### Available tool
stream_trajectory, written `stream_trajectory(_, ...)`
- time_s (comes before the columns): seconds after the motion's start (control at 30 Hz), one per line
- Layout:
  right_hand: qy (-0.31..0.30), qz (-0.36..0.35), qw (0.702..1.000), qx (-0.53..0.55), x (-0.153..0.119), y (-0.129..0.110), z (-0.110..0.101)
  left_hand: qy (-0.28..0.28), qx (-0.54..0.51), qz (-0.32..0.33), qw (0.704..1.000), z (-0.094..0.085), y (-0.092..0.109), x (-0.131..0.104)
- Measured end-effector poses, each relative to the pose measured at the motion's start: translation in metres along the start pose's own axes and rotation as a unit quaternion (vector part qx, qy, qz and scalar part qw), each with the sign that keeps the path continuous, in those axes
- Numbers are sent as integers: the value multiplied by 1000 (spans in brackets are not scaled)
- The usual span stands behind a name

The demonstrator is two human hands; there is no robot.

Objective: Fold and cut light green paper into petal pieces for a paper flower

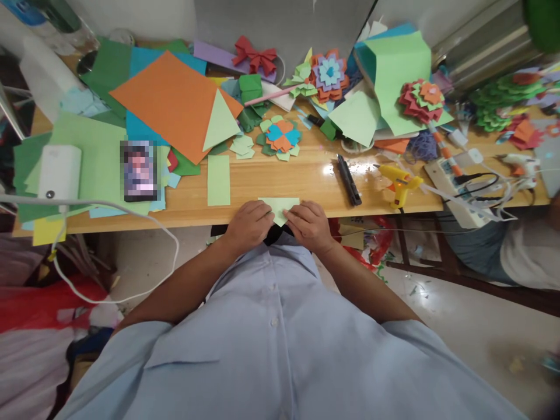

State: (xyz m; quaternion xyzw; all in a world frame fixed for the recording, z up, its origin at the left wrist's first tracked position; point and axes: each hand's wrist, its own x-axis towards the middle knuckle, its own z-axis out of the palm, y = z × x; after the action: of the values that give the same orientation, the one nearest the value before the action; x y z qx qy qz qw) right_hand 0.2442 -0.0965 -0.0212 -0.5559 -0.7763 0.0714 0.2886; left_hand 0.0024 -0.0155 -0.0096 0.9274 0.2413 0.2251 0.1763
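A small light green paper piece (280, 205), folded to a point toward me, lies at the table's front edge. My left hand (250, 226) has its fingers closed on the paper's left side. On the right side, my right hand (311, 226) pinches the same paper, thumb near the pointed end. A light green paper rectangle (219, 181) rests on the wood a little to the left. Beyond my hands sits a layered paper flower (280, 137) in orange, blue and green. To the right are a black utility knife (349, 181) and a yellow hot glue gun (399, 184).
An orange sheet (170, 105) tops coloured papers at the left, near a phone (139, 170) and a white power bank (60, 172) with a cable. A power strip (457, 195) with tangled cords lies right. Another person's leg (475, 248) shows there. Paper flowers (329, 73) stand behind.
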Motion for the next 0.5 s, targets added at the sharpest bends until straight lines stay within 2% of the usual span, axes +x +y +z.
stream_trajectory(0.1, -4, 2, 1000, 12, 3, 1, -3, 2, -1, -20, 1000, -1, 1, 3)
stream_trajectory(0.3, 33, 4, 998, 58, 8, 2, -5, 17, -1, -57, 998, -5, 2, 9)
stream_trajectory(0.5, 34, 47, 995, 83, 10, 5, -8, 11, -16, -82, 996, -6, 1, 10)
